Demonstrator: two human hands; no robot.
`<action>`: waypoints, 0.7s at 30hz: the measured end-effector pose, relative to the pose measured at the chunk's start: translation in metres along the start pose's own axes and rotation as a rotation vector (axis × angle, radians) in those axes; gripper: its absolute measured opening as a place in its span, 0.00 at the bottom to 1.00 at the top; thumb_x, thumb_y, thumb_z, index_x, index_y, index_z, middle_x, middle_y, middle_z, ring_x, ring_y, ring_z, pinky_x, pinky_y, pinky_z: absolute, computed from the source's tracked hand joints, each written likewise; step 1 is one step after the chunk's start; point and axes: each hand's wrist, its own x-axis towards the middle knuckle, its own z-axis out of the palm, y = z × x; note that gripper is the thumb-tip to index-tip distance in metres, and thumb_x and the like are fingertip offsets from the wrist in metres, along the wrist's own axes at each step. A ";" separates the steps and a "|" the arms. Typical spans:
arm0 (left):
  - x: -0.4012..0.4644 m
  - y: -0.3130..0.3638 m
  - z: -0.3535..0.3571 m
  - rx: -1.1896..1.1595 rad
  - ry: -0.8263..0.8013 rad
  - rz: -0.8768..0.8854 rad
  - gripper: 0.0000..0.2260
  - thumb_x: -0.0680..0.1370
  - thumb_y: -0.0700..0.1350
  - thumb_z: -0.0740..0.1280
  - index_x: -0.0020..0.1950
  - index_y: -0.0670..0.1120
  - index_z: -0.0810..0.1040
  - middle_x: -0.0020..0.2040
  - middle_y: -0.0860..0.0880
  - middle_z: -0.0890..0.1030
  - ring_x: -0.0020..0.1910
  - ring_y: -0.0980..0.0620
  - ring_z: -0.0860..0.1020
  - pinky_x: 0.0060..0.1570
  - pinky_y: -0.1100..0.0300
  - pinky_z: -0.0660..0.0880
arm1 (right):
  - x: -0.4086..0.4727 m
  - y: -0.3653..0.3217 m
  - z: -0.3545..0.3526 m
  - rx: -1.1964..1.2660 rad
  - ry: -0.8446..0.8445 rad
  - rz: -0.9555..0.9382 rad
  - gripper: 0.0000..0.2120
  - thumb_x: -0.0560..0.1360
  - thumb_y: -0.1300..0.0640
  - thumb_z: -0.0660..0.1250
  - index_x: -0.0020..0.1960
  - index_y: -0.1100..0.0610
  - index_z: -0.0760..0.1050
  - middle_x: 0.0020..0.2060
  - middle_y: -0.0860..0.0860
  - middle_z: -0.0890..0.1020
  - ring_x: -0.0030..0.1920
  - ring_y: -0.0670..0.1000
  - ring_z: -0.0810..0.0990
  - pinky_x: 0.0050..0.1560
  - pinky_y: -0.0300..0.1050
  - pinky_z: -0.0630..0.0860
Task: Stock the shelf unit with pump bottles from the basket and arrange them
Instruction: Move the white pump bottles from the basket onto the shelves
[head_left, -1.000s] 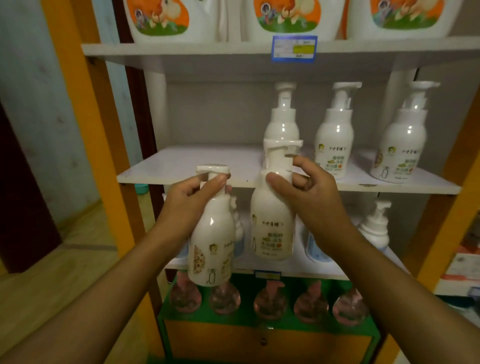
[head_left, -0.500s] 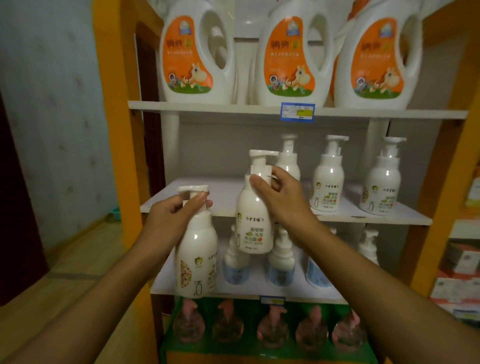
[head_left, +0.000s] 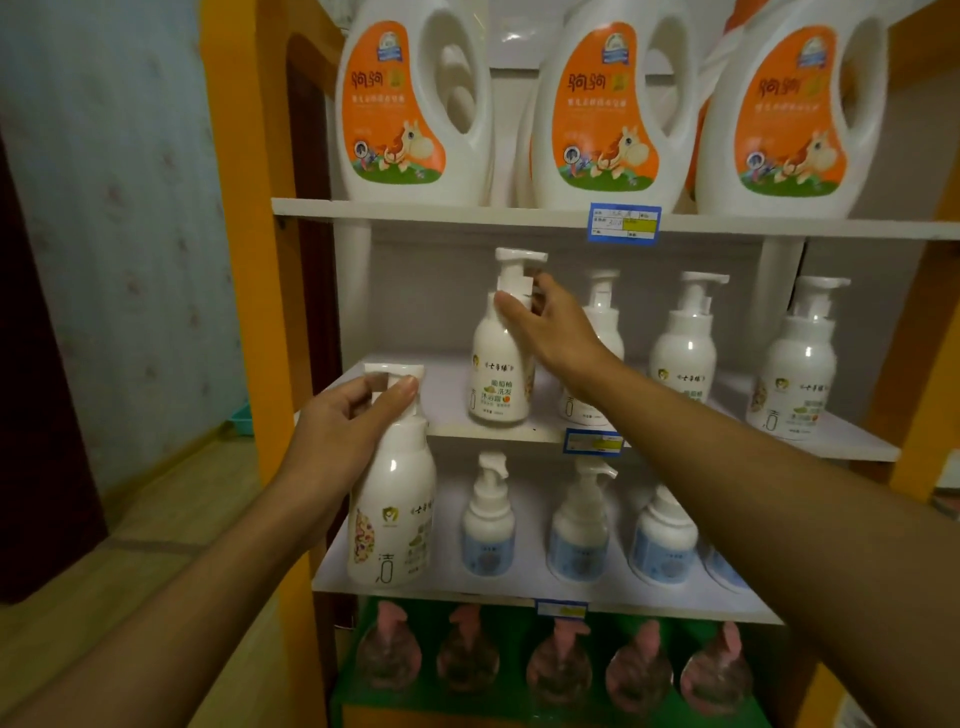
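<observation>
Two pump bottles, one at the middle shelf (head_left: 457, 384)'s front edge.
Head view: right hand (head_left: 556, 332) fingers grasp the upright centre bottle (head_left: 498, 374) by its neck; left hand (head_left: 343, 431) clasps the lower-left bottle (head_left: 395, 514), upright, below and left of the shelf's free end.

1. The left arm enters from the lower left of the frame and rises toward the centre.
2. The left hand (head_left: 337, 436) is curled closed, thumb on one side and fingers on the other, knuckles turned to the left.
3. The right arm comes from the lower right and stretches up to the centre.
4. The right hand (head_left: 550, 327) is higher, with fingers closed in a grip and the back of the hand toward the camera.
</observation>
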 end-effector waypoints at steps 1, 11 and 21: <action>0.000 -0.002 0.000 0.013 0.002 0.008 0.10 0.75 0.54 0.64 0.51 0.51 0.80 0.42 0.50 0.85 0.38 0.52 0.84 0.31 0.64 0.78 | 0.003 0.001 0.001 -0.021 0.000 0.003 0.17 0.77 0.52 0.63 0.64 0.56 0.68 0.52 0.49 0.80 0.50 0.47 0.80 0.52 0.44 0.76; 0.001 -0.017 -0.002 -0.110 0.032 -0.099 0.09 0.74 0.53 0.65 0.50 0.52 0.81 0.44 0.50 0.86 0.41 0.51 0.84 0.35 0.60 0.79 | 0.023 0.018 0.008 -0.093 0.048 0.061 0.18 0.77 0.54 0.63 0.65 0.57 0.68 0.53 0.51 0.78 0.53 0.51 0.78 0.59 0.50 0.76; 0.004 -0.021 0.002 0.020 -0.007 -0.001 0.16 0.73 0.54 0.66 0.56 0.47 0.80 0.48 0.52 0.84 0.44 0.54 0.83 0.41 0.61 0.79 | 0.028 0.027 0.010 -0.140 0.026 0.125 0.17 0.78 0.48 0.59 0.63 0.55 0.68 0.56 0.54 0.77 0.55 0.54 0.78 0.61 0.57 0.74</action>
